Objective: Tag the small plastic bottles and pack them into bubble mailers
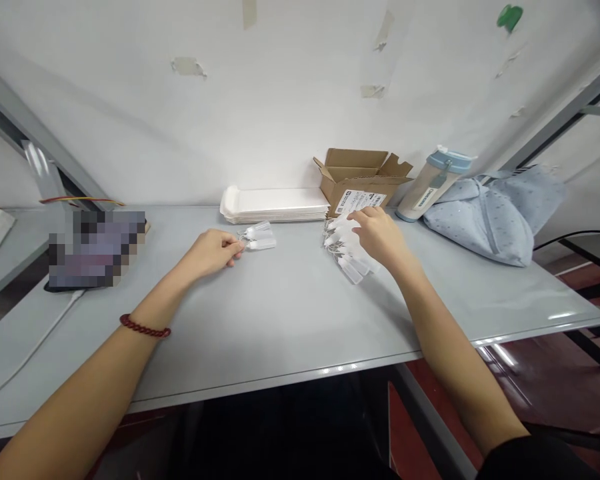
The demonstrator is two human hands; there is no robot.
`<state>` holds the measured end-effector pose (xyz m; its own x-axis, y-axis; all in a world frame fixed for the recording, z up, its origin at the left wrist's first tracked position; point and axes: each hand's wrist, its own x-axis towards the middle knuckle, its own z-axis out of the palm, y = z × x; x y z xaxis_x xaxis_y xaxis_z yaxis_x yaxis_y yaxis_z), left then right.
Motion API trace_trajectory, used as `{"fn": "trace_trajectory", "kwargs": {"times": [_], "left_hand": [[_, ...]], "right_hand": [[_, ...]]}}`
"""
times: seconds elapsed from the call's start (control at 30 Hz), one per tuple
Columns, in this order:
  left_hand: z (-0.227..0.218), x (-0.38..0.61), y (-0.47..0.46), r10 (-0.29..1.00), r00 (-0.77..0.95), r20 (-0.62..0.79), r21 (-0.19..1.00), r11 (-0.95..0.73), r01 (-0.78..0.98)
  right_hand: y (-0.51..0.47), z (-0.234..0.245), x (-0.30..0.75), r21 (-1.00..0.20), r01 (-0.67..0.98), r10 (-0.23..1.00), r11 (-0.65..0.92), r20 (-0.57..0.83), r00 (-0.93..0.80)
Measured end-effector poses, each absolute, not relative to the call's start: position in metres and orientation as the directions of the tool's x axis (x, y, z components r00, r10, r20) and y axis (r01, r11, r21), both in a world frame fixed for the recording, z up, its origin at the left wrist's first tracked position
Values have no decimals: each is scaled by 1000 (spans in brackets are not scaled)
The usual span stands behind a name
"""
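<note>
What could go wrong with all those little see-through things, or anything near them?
The right hand is at a heap of small, oblong, translucent plastic pieces; they overlap, so some might slide or scatter.

The left hand seems to pinch just the ends of a few more translucent pieces, so one may slip out.

The cream, cylindrical bottle with a pale blue lid stands near the right hand; a bump might tip it.
</note>
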<state>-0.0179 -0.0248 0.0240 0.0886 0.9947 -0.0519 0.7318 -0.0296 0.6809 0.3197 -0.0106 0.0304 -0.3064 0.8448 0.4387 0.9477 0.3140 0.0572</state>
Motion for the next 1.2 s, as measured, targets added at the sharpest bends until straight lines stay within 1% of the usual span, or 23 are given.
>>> {"fn": "trace_trajectory", "kwargs": {"times": [0.1,0.23,0.33,0.47,0.57,0.67,0.83,0.9,1.0,1.1,1.2], "left_hand": [[18,-15,-23,993,115,-12,556,-89,826],[8,-16,-18,990,84,116,455,-128,881],[0,-19,-12,983,41,180,415,-114,903],[-4,-18,-10,978,6,207,381,-86,920],[-3,-14,-12,977,-19,212,365,-62,929],[-2,-13,-15,980,-34,194,390,-45,920],[1,-12,-19,975,-82,209,433,-17,901],[3,-10,-21,970,-84,230,458,-32,888],[7,-3,-27,961,-73,266,512,-77,856],[11,10,-36,966,-22,257,595,-141,791],[13,23,-44,985,74,154,744,-165,647]], "right_hand": [[-9,28,325,23,954,871,299,402,-283],[-10,30,323,-80,944,899,319,342,-275],[-10,31,322,-120,934,902,335,328,-281],[-10,32,323,-123,929,910,349,281,-305],[-10,31,323,-141,935,929,324,231,-287],[-9,30,324,-144,938,935,316,218,-281],[-8,30,323,-130,930,916,343,266,-300],[-8,31,321,-153,921,905,359,296,-304],[-11,32,316,-234,876,876,421,357,-326],[-15,30,304,-307,803,833,511,410,-373],[-21,25,289,-324,725,778,608,424,-464]]}}
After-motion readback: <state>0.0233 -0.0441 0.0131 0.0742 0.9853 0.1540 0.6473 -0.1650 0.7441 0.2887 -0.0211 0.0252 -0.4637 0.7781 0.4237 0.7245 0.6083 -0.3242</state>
